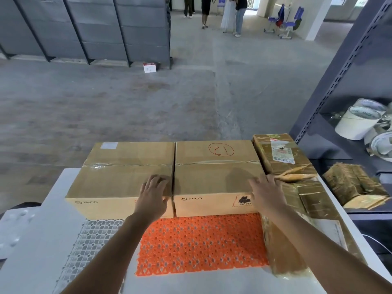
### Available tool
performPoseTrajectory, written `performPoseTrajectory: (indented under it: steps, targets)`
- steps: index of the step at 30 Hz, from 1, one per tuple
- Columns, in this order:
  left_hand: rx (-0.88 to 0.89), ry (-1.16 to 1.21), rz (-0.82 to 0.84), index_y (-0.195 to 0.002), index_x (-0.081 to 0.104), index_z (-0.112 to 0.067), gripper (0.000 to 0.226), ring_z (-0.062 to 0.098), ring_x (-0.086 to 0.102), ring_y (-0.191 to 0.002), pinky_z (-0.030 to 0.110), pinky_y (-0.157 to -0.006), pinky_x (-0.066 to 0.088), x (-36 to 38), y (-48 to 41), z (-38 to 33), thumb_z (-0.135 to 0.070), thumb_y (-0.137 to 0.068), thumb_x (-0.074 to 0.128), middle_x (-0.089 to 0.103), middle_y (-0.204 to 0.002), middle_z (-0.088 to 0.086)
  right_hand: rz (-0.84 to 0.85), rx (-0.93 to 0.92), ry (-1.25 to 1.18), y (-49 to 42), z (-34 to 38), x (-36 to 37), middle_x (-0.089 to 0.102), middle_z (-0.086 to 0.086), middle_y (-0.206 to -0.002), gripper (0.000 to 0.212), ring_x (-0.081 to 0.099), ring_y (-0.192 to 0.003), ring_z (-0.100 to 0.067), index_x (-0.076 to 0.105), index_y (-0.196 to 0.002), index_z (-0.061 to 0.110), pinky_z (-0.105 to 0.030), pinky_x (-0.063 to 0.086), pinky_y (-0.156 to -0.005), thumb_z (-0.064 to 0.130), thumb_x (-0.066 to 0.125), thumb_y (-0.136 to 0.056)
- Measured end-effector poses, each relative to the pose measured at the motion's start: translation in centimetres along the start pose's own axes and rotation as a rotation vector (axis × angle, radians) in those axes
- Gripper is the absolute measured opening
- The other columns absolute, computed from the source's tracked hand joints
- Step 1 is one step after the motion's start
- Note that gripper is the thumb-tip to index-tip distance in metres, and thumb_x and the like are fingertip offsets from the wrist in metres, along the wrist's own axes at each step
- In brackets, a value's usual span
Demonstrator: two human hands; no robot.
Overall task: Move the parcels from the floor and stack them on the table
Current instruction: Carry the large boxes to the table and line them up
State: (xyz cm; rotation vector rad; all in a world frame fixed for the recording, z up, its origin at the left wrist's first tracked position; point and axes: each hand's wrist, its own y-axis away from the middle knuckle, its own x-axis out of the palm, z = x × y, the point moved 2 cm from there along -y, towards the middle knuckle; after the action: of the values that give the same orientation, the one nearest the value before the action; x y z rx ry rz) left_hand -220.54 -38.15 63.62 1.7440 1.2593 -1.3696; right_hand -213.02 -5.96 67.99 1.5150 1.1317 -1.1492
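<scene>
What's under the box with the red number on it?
The box sits on the white table. An orange mat reaches its front edge, but the box hides whether the mat goes on underneath.

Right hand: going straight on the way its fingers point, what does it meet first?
The right hand looks already against the right PICO box at its near right corner; depth is unclear.
</scene>
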Motion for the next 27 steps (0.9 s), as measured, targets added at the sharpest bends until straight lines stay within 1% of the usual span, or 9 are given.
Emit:
performPoseTrajectory:
  steps: [2, 5, 10, 13, 15, 21, 24, 27]
  targets:
    - [-0.016, 0.012, 0.015, -0.129, 0.055, -0.01, 0.056, 0.026, 0.036, -0.134, 0.046, -0.111, 0.033, -0.2, 0.4, -0.4, -0.013, -0.076, 0.071, 0.05, -0.133, 0.007, 0.003, -0.059, -0.014, 0.2, 1.6, -0.2, 0.041, -0.007, -0.137, 0.038, 0.035, -0.129, -0.029, 0.042, -0.134, 0.022, -0.042, 0.04, -0.102, 0.029, 0.044, -0.097]
    - [-0.068, 0.021, 0.013, -0.129, 0.053, -0.012, 0.054, 0.025, 0.033, -0.135, 0.041, -0.113, 0.03, -0.8, 1.2, -0.3, -0.01, -0.076, 0.066, 0.047, -0.136, 0.007, -0.012, -0.136, -0.041, 0.5, 3.9, -0.5, 0.042, -0.008, -0.137, 0.038, 0.037, -0.127, -0.03, 0.044, -0.135, 0.021, -0.041, 0.04, -0.099, 0.023, 0.04, -0.097]
    - [-0.201, 0.082, -0.015, -0.136, 0.046, -0.011, 0.056, 0.025, 0.033, -0.134, 0.036, -0.113, 0.027, -2.3, 3.1, 0.0, -0.009, -0.082, 0.062, 0.045, -0.138, 0.009, -0.054, -0.261, -0.123, 0.5, 7.9, -1.3, 0.044, -0.007, -0.135, 0.037, 0.04, -0.124, -0.026, 0.045, -0.134, 0.02, -0.04, 0.039, -0.099, 0.023, 0.042, -0.097]
    - [-0.238, 0.103, -0.042, -0.134, 0.047, -0.008, 0.052, 0.027, 0.036, -0.132, 0.038, -0.11, 0.033, -3.2, 4.6, 0.0, -0.008, -0.083, 0.061, 0.048, -0.136, 0.012, -0.074, -0.316, -0.182, 0.4, 10.2, -1.8, 0.044, -0.007, -0.136, 0.038, 0.04, -0.125, -0.026, 0.046, -0.135, 0.019, -0.04, 0.038, -0.1, 0.022, 0.042, -0.097]
    - [-0.27, 0.096, -0.043, -0.133, 0.049, -0.008, 0.049, 0.027, 0.035, -0.133, 0.04, -0.109, 0.036, -3.7, 5.7, 0.2, -0.009, -0.085, 0.059, 0.047, -0.137, 0.012, -0.084, -0.369, -0.206, 0.5, 12.0, -2.0, 0.045, -0.007, -0.135, 0.037, 0.04, -0.125, -0.026, 0.047, -0.133, 0.018, -0.04, 0.038, -0.099, 0.022, 0.042, -0.097]
    - [-0.377, 0.113, -0.066, -0.14, 0.041, -0.016, 0.055, 0.027, 0.027, -0.139, 0.041, -0.112, 0.03, -5.8, 9.0, 1.4, -0.01, -0.088, 0.058, 0.036, -0.147, 0.01, -0.108, -0.483, -0.292, 1.6, 17.4, -3.0, 0.048, -0.005, -0.131, 0.037, 0.042, -0.124, -0.026, 0.049, -0.133, 0.018, -0.04, 0.039, -0.098, 0.022, 0.041, -0.098]
    - [-0.396, 0.123, -0.09, -0.141, 0.04, -0.016, 0.054, 0.026, 0.026, -0.14, 0.041, -0.112, 0.029, -7.1, 10.5, 3.0, -0.013, -0.09, 0.058, 0.035, -0.149, 0.009, -0.113, -0.524, -0.326, 2.5, 20.6, -3.6, 0.05, -0.006, -0.129, 0.038, 0.043, -0.122, -0.028, 0.05, -0.134, 0.018, -0.042, 0.041, -0.098, 0.022, 0.042, -0.097]
    - [-0.407, 0.125, -0.114, -0.141, 0.04, -0.017, 0.053, 0.027, 0.027, -0.139, 0.042, -0.113, 0.029, -8.6, 12.5, 5.8, -0.016, -0.09, 0.057, 0.036, -0.148, 0.009, -0.127, -0.566, -0.377, 3.6, 25.1, -4.4, 0.053, -0.008, -0.124, 0.036, 0.046, -0.117, -0.031, 0.053, -0.131, 0.016, -0.043, 0.042, -0.095, 0.021, 0.045, -0.096]
